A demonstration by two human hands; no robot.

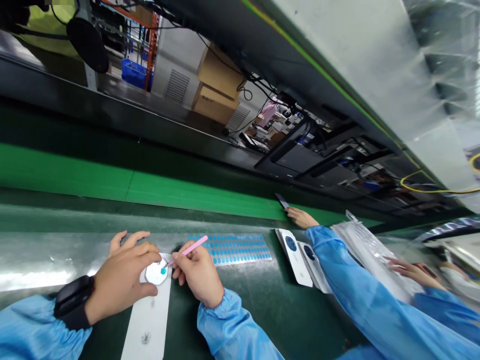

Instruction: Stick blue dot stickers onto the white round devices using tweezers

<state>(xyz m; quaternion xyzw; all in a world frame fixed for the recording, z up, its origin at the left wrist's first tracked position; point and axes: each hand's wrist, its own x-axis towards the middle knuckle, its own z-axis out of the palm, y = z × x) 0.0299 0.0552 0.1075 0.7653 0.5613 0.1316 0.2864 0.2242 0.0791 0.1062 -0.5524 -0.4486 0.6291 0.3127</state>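
Note:
My left hand (125, 272) is closed around a small round white part (156, 272), thumb and fingers gripping its rim. The part rests on the top end of a long white strip (148, 322). A small blue dot sits on the part's face. My right hand (198, 275) pinches a thin pink tool (189, 249), and its tip touches the blue dot. A sheet of several blue dot stickers (234, 248) lies just right of my right hand.
A green conveyor belt (150, 187) runs behind the dark work surface. To the right, a co-worker in blue sleeves reaches one hand (300, 217) to the belt and holds the other (407, 270) over clear bags (365, 250). White cards with dark circles (296, 255) lie nearby.

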